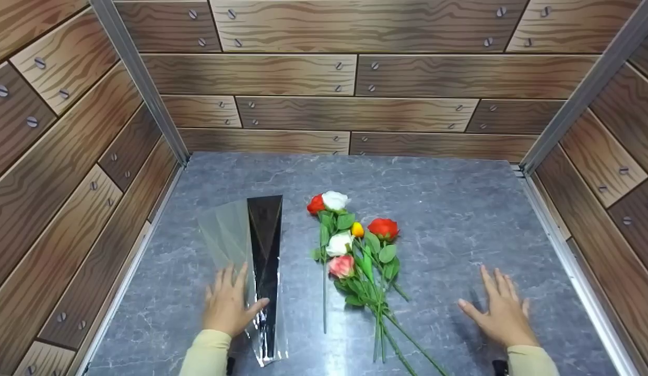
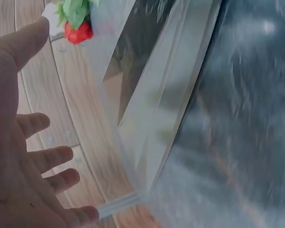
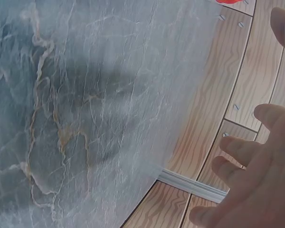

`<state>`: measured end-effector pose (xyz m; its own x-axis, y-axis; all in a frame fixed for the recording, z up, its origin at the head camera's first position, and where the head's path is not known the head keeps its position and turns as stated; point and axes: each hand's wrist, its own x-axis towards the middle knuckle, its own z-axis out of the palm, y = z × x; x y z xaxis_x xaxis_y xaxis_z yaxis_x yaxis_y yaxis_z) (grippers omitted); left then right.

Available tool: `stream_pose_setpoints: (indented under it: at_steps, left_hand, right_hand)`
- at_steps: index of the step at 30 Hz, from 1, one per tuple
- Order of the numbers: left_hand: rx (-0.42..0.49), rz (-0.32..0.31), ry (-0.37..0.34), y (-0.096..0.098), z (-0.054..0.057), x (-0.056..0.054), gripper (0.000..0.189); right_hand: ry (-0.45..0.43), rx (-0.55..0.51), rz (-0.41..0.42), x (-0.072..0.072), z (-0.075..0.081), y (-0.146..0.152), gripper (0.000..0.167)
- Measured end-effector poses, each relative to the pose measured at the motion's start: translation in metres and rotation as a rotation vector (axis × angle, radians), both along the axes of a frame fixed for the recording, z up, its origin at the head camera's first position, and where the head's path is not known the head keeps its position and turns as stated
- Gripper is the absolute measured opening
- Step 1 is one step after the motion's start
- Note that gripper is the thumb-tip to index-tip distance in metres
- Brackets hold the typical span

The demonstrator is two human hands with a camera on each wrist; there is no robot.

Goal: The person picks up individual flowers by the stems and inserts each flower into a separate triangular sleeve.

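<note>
Wooden-looking boards with painted screws cover the walls (image 1: 297, 75) around a grey table (image 1: 433, 183) with a marble pattern. Both hands are over this table, and neither holds anything. Left hand (image 1: 230, 303) has its fingers spread wide, the thumb pointing inward across the plastic wrapper (image 1: 265, 235). In the left wrist view the fingers seem to be above the wrapper, so probably it lies flat by its own weight and not because the hand presses it; whether some part touches, I cannot tell surely. The wrapper is clear on one side and black on the other, and its broad end points away from the person. I cannot tell if it is one piece or several.

Right hand (image 1: 501, 313) is also wide, palm down, well apart from the other things, and its shadow falls beside it. Between the hands lie the flowers: a red flower (image 1: 384, 228), a yellow bud (image 1: 357, 230), a pink flower (image 1: 341, 266), and farther ahead a white flower (image 1: 335, 200) touching another red one. Their heads point away and most stems (image 1: 391, 334) come toward the person, crossing, perhaps so that either hand can reach the stems without pressing the petals.
</note>
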<state>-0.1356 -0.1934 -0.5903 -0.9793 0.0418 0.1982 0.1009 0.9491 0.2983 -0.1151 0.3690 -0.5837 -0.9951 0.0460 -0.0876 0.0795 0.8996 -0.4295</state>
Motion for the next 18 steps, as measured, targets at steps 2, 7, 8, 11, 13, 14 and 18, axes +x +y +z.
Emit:
stream_pose_setpoints:
  at_steps: [2, 7, 8, 11, 13, 14, 18]
  left_hand:
    - [0.016, 0.0, 0.006, 0.006, -0.005, -0.001, 0.091]
    - [0.045, 0.045, 0.014, 0.021, -0.019, -0.002, 0.076]
    - [0.053, 0.062, 0.013, 0.023, -0.021, -0.002, 0.072]
    - [0.072, 0.116, 0.0, 0.031, -0.027, -0.003, 0.063]
    - [0.072, 0.154, -0.014, 0.036, -0.03, -0.004, 0.06]
    - [0.068, 0.168, -0.02, 0.038, -0.031, -0.004, 0.059]
    - [0.046, 0.21, -0.037, 0.044, -0.036, -0.005, 0.058]
  right_hand:
    - [-0.005, -0.003, 0.005, 0.0, -0.001, -0.001, 0.103]
    - [-0.009, -0.009, 0.025, -0.003, -0.005, -0.005, 0.101]
    - [-0.008, -0.011, 0.03, -0.003, -0.005, -0.006, 0.101]
    - [0.013, -0.016, 0.051, -0.004, -0.008, -0.011, 0.097]
    - [0.026, -0.021, 0.068, -0.004, -0.01, -0.016, 0.094]
    - [0.029, -0.025, 0.078, -0.004, -0.011, -0.018, 0.091]
    - [-0.022, -0.037, 0.106, -0.004, -0.013, -0.025, 0.083]
